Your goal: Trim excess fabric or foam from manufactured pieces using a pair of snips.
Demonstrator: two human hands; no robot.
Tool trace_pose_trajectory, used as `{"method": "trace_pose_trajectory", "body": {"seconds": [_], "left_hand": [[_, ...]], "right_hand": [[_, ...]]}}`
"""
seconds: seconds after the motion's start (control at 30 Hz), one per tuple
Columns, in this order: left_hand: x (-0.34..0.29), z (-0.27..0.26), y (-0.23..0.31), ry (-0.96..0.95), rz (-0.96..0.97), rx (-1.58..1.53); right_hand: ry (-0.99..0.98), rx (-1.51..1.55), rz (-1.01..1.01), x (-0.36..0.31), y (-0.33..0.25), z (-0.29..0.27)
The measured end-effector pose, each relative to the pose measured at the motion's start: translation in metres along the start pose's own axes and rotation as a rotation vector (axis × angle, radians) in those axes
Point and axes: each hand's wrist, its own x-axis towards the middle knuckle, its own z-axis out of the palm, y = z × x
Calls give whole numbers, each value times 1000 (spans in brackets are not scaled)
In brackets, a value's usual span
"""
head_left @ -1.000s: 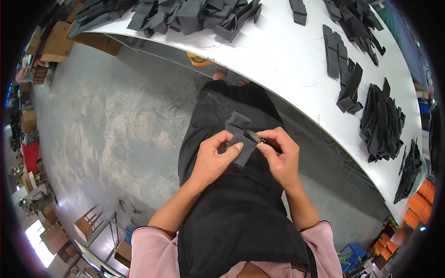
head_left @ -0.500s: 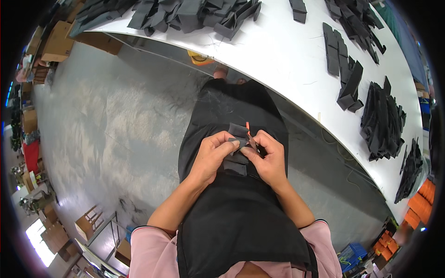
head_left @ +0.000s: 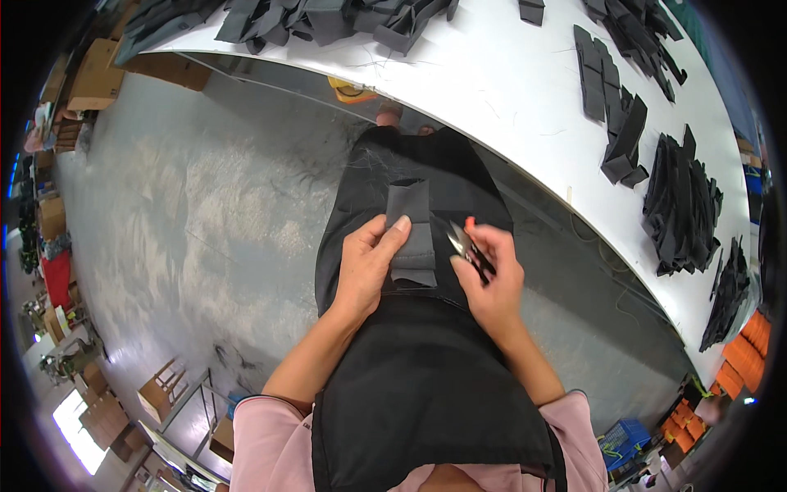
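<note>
A dark grey stitched fabric strip lies lengthwise over the black apron on my lap. My left hand is closed on its left edge, the thumb pressed on top. In my right hand is a pair of thread snips with metal blades, dark handles and a red part near the index finger. The blades point up and left and stand apart from the strip. Loose thread bits cling to the apron above the strip.
A white table curves across the front and right. Dark fabric strips are heaped at its far side and right side. Orange bundles and a blue crate are at lower right; cardboard boxes stand at far left.
The strip, bunched between both hands before, now lies flatter and stretched out. My right hand has moved right, away from the strip, and the snips show more fully.
</note>
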Motion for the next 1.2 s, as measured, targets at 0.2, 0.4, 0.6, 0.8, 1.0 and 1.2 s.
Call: {"method": "trace_pose_trajectory", "body": {"seconds": [0.2, 0.4, 0.6, 0.8, 1.0, 1.2], "left_hand": [[-2, 10, 9, 30, 37, 34], [-4, 10, 6, 6, 35, 45], [-1, 1, -7, 1, 69, 77], [-2, 6, -6, 9, 94, 139], [-1, 0, -8, 13, 118, 197], [-2, 3, -4, -21, 49, 90]], "right_hand": [[-97, -255, -163, -14, -4, -17], [-133, -290, -278, -7, -8, -16], [-117, -427, -390, -10, -6, -13], [-91, -230, -156, -18, -5, -11], [-103, -431, -348, -16, -9, -12], [-95, -280, -206, -21, -6, -13]]}}
